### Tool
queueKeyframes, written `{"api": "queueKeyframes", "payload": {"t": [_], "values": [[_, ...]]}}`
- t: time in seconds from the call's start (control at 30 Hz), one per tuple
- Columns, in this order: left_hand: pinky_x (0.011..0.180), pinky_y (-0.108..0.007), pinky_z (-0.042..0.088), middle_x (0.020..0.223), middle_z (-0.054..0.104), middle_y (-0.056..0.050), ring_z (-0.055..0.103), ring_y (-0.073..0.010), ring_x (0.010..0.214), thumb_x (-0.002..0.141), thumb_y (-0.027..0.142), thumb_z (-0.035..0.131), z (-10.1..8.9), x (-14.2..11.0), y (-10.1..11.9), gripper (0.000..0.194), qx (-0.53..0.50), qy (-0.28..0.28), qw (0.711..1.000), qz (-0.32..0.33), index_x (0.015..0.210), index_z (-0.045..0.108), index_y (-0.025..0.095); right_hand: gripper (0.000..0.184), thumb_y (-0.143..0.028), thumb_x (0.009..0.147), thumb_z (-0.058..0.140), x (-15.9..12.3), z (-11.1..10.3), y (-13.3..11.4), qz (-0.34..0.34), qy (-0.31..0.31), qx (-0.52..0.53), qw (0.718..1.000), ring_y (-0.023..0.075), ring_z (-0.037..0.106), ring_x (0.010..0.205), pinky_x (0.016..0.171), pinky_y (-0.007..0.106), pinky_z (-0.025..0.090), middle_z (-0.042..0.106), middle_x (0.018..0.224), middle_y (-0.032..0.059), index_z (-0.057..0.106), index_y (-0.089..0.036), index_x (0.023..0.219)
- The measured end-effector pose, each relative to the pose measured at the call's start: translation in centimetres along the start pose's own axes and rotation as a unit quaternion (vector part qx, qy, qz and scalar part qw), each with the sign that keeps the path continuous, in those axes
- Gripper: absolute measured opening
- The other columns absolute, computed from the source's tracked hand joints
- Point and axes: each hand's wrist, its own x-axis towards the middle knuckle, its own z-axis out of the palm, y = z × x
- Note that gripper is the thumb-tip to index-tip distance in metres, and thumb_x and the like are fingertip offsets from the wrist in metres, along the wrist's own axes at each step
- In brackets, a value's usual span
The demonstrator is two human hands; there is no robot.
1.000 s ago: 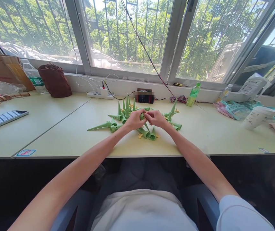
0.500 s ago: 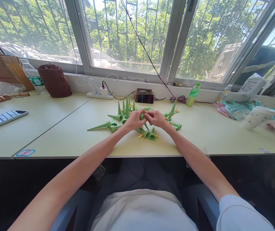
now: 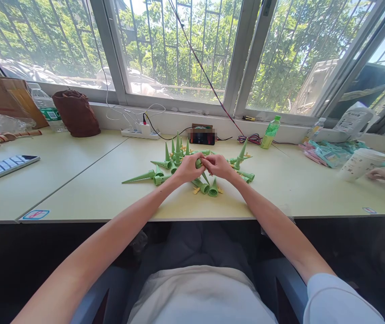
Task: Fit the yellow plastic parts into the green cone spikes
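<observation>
My left hand (image 3: 188,169) is closed around a green plastic cone (image 3: 198,164), its wide end towards me. Against that same piece, the fingers of my right hand (image 3: 218,166) are pinched together; whether they also grip something small is hidden. Similar green cones (image 3: 178,153) stand upright behind my hands, and several others lie about. One long cone (image 3: 138,177) points left. Below my hands is a cone with its ringed opening (image 3: 213,192) facing me. Small yellow pieces (image 3: 196,191) lie among them.
A phone (image 3: 202,137) leans by the window wall, near a green bottle (image 3: 270,132). Further left are a power strip (image 3: 135,133), a brown bag (image 3: 77,113) and a tablet-like device (image 3: 5,168). At right, another person's hand (image 3: 383,174) is beside a white cup (image 3: 361,164).
My hands and the green cone look the same as before. The other person's hand at the right edge has shifted slightly and shows more sharply.
</observation>
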Motion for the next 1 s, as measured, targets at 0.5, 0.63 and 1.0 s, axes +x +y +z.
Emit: {"api": "queueKeyframes", "payload": {"t": [0.5,0.63,1.0], "values": [[0.067,-0.023,0.043,0.076,0.065,0.000,0.053,-0.0112,0.065,0.072,0.018,0.054,0.02,0.00,-0.05,0.019,-0.001,-0.002,1.000,0.005,0.088,0.063,0.015,0.039,-0.043,0.091,0.047,0.04,0.01,0.23,-0.005,0.001,-0.002,1.000,0.0110,0.049,0.042,0.048,0.024,0.038,0.052,0.046,-0.0021,0.048,-0.019,0.060],[0.067,-0.024,0.043,0.074,0.064,0.000,0.052,-0.0112,0.064,0.072,0.018,0.053,0.03,-0.01,-0.02,0.019,-0.002,-0.002,1.000,0.005,0.088,0.063,0.015,0.040,-0.043,0.091,0.047,0.05,-0.02,0.13,-0.001,0.002,-0.004,1.000,0.0107,0.049,0.042,0.049,0.024,0.039,0.052,0.046,-0.0019,0.047,-0.019,0.059],[0.065,-0.023,0.043,0.072,0.064,0.000,0.052,-0.0115,0.063,0.072,0.018,0.054,0.08,-0.02,0.01,0.017,0.003,0.002,1.000,0.004,0.087,0.063,0.016,0.041,-0.046,0.090,0.047,0.00,0.01,0.07,0.001,0.002,-0.006,1.000,0.0106,0.049,0.042,0.049,0.024,0.039,0.052,0.046,-0.0024,0.048,-0.019,0.060]]}}
